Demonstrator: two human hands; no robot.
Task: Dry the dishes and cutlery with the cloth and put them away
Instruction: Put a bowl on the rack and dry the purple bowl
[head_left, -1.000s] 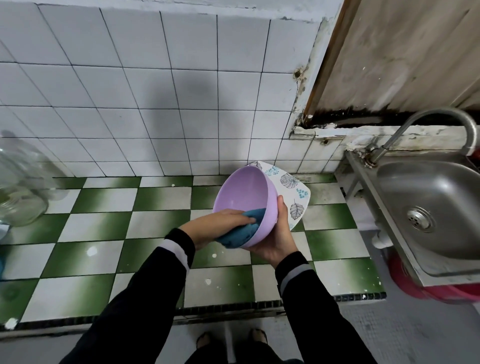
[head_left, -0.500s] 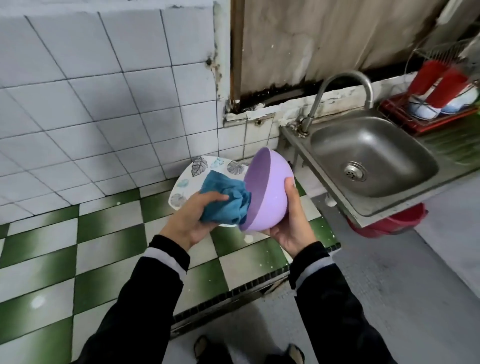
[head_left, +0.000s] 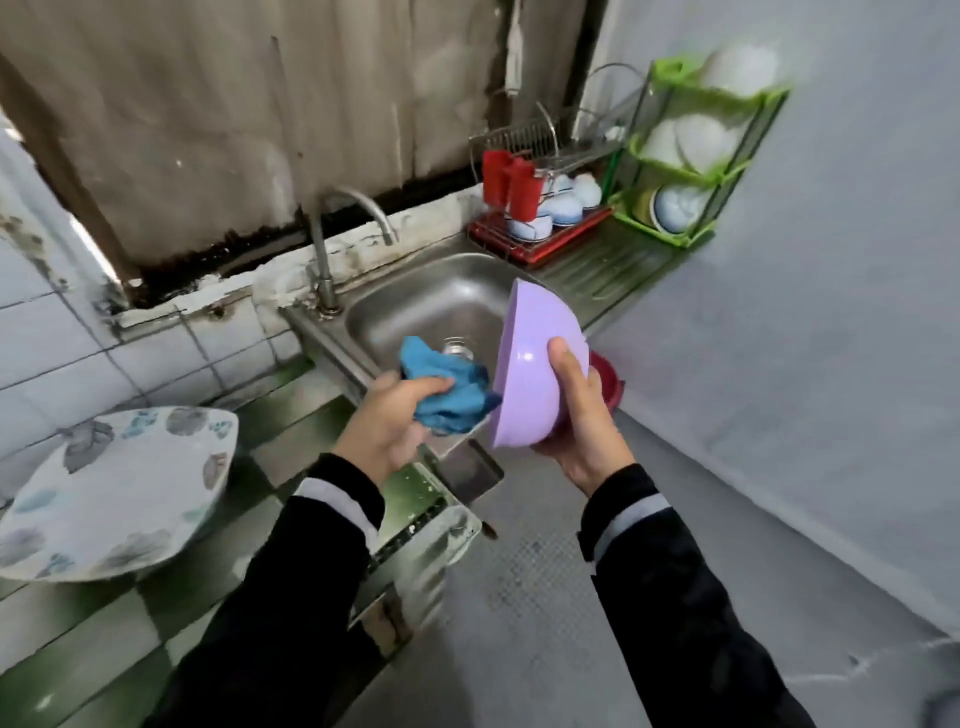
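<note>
Presently, by size.

Counter (head_left: 78, 649): green-and-white tiles, lower left.

Sink (head_left: 431, 306): steel, just right of the counter, with a tap (head_left: 332, 244) at its back edge.

Plate (head_left: 119, 493): leaf print, on the counter at far left, well apart from both hands.

Shelf (head_left: 691, 171): green, three tiers, far right, pale crockery in each tier.

Drainer (head_left: 540, 244): red tray with a wire frame, just left of the shelf, holding red cups (head_left: 511, 187) and blue-and-white bowls.

Bowl (head_left: 530, 374): lilac, tipped on edge with its mouth facing left, held in the air over the sink's front edge.

Right hand (head_left: 582, 415): cups the bowl from beneath, thumb pressed on its outer wall; the fingers behind it are hidden.

Left hand (head_left: 389, 421): fingers clamped round the cloth, just left of the bowl.

Cloth (head_left: 441, 395): blue, bunched, one corner at the bowl's rim; whether it touches cannot be told.
</note>
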